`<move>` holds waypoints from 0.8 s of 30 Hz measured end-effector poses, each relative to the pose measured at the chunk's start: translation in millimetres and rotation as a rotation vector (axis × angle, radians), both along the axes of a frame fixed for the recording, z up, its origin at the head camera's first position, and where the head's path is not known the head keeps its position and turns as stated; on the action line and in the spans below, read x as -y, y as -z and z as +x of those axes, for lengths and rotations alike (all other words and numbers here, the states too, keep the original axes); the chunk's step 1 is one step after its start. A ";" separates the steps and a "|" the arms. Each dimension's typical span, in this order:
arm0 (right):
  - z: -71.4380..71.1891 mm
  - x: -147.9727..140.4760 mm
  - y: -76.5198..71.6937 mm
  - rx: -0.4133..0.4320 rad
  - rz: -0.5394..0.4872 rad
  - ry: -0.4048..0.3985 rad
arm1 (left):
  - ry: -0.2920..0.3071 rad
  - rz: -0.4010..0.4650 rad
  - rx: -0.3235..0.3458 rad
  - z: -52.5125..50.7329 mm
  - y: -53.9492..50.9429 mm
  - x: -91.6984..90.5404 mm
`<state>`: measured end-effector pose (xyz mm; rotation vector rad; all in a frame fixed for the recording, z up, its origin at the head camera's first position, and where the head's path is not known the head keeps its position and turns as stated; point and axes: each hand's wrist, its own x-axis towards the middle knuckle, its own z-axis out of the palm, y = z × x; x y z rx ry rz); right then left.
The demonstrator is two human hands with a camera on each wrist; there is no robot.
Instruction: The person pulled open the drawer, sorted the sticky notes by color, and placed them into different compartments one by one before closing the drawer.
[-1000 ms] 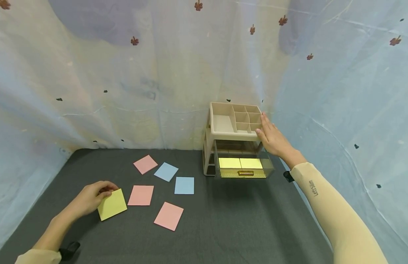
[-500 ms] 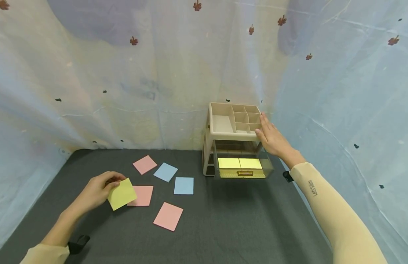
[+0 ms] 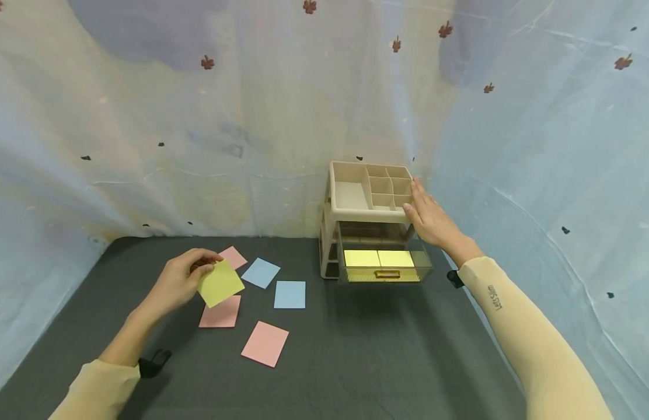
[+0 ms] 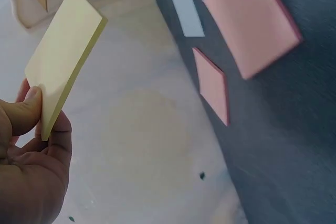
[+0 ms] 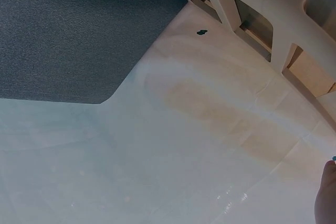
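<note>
In the head view my left hand [image 3: 182, 280] pinches a yellow sticky-note pad [image 3: 221, 283] by its upper left edge, above the table and over two pink pads. The left wrist view shows the thumb on one face of the yellow pad [image 4: 65, 51]. My right hand [image 3: 435, 220] lies with straight fingers against the right side of the beige organizer [image 3: 366, 216]. Below its divided top, a clear drawer stands pulled out with two yellow pads [image 3: 378, 258] side by side inside. Only part of the right hand [image 5: 326, 195] shows in the right wrist view.
On the dark table [image 3: 356, 361] lie a pink pad [image 3: 265, 344], another partly covered pink pad [image 3: 219, 314], a third behind the held pad [image 3: 233, 256], and two blue pads [image 3: 261, 273], [image 3: 290, 294]. A patterned curtain [image 3: 282, 116] hangs behind and at the sides.
My left hand has lifted the yellow pad and carried it rightward and away from me, across the pink pads. The right hand stays at the organizer's side.
</note>
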<state>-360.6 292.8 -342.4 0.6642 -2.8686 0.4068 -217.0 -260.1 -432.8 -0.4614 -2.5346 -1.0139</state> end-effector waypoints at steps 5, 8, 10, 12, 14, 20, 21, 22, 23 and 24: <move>0.3 1.0 -1.1 0.000 -0.004 -0.005 | 0.023 0.045 -0.015 -9.1 -5.9 -13.0; 0.6 1.1 -1.2 -0.001 -0.005 -0.009 | 0.034 0.074 -0.011 -13.9 -11.0 -21.1; 0.8 1.1 -0.9 -0.003 -0.004 -0.011 | 0.037 0.099 0.003 -16.5 -15.1 -27.0; 0.9 1.3 -0.6 -0.009 -0.003 -0.013 | 0.037 0.124 0.017 -19.3 -19.9 -33.4; 0.9 1.1 -0.4 -0.017 -0.002 -0.017 | 0.041 0.152 0.027 -22.6 -24.3 -40.0; 0.6 1.0 0.9 -0.024 0.005 -0.007 | 0.086 0.230 0.002 -30.9 -37.3 -61.6; 0.4 1.0 0.9 -0.024 0.006 -0.006 | 0.094 0.240 -0.002 -32.1 -39.5 -65.5; 0.4 1.1 0.9 -0.022 0.005 -0.005 | 0.101 0.249 -0.007 -33.3 -41.7 -69.5; 0.3 1.2 0.9 -0.021 0.005 -0.004 | 0.106 0.257 -0.011 -34.4 -44.1 -73.7; 0.2 1.3 0.9 -0.021 0.005 -0.003 | 0.111 0.264 -0.014 -35.4 -46.6 -77.8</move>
